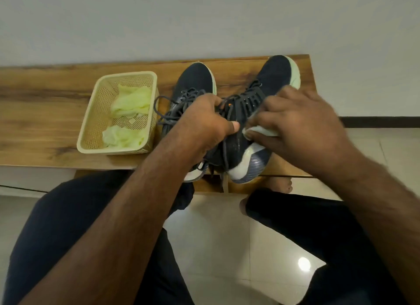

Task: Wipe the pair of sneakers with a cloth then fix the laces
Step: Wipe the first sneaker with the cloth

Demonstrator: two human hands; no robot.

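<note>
Bare forearms, bare feet — dark navy trousers (68, 225)

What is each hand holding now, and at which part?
Left hand grips the dark navy mesh sneaker at its collar; right hand presses a pale cloth on its side.

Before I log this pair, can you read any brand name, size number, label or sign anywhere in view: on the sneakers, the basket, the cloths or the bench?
None can be read.
Right sneaker, gripped by the left hand: no legible text; a small orange spot near the laces is too small to tell.
Left sneaker: no logo or number visible.
Basket, the cloth under the right hand, wooden bench: no print.
</note>
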